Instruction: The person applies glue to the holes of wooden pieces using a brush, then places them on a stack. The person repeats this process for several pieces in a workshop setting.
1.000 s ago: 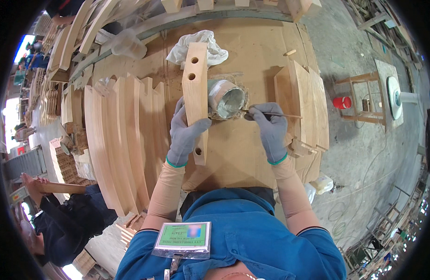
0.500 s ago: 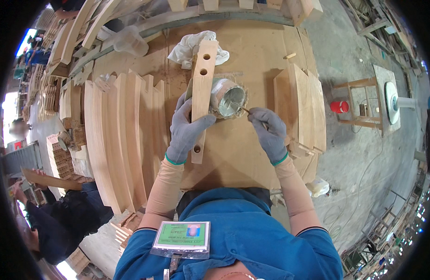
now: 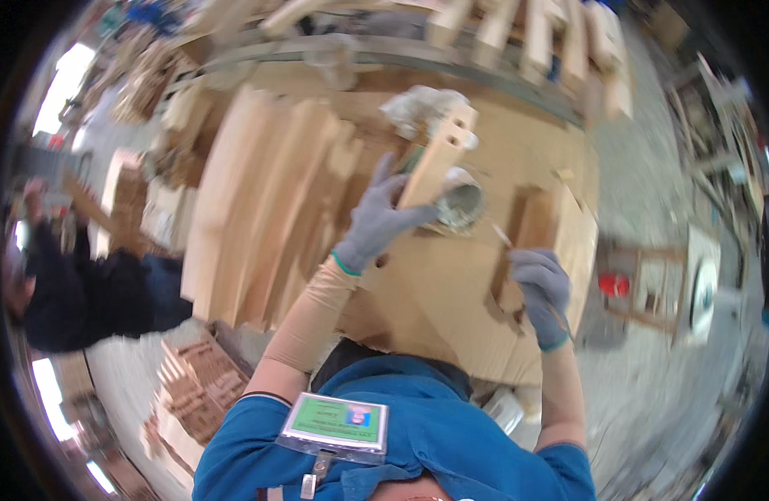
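My left hand (image 3: pixel 376 219), in a grey glove with a green cuff, grips a pale wooden bar (image 3: pixel 438 163) with round holes near its far end. The bar stands tilted, its top leaning right; the thumb crosses its front face. Just right of the bar sits a round, silvery-lined pot (image 3: pixel 461 204) with a rough, stained outside. My right hand (image 3: pixel 541 288), gloved alike, is closed on a thin brush (image 3: pixel 502 235) with a pale tip pointing toward the pot but apart from it. Motion blurs the bristle detail.
Long wooden pieces (image 3: pixel 267 209) lie stacked left on the cardboard-covered table (image 3: pixel 434 301). Another wooden stack (image 3: pixel 559 221) stands right, near my right hand. White cloth (image 3: pixel 418 108) lies behind the bar. A person (image 3: pixel 92 280) works at far left; a wooden stool (image 3: pixel 651 288) stands right.
My right hand has drawn the brush out of the pot and moved right and nearer me. The bar now leans more to the right. The whole view has shifted and turned.
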The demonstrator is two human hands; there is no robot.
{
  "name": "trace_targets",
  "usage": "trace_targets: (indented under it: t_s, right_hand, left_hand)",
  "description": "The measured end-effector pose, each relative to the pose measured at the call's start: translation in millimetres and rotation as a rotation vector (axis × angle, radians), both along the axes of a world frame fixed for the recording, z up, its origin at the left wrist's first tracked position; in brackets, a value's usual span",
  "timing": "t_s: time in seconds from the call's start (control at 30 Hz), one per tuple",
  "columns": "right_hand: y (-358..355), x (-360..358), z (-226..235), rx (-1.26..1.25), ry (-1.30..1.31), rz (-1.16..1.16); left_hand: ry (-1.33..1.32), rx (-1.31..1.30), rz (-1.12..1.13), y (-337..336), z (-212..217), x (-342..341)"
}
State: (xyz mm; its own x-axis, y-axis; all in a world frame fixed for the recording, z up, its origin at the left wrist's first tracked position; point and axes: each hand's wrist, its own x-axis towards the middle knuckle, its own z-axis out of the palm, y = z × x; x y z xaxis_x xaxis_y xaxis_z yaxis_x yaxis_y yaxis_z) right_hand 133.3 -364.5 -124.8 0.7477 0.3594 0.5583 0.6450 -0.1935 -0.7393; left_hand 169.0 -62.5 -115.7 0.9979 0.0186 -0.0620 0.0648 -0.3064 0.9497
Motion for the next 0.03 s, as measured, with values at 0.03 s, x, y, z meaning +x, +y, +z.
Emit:
trace_targets:
  t_s: [0.03]
  right_hand:
    - [17.7, 15.7, -3.4, 0.033, -0.022, 0.063]
  left_hand:
    - [-0.013, -0.012, 0.037, -1.4, 1.1, -7.7]
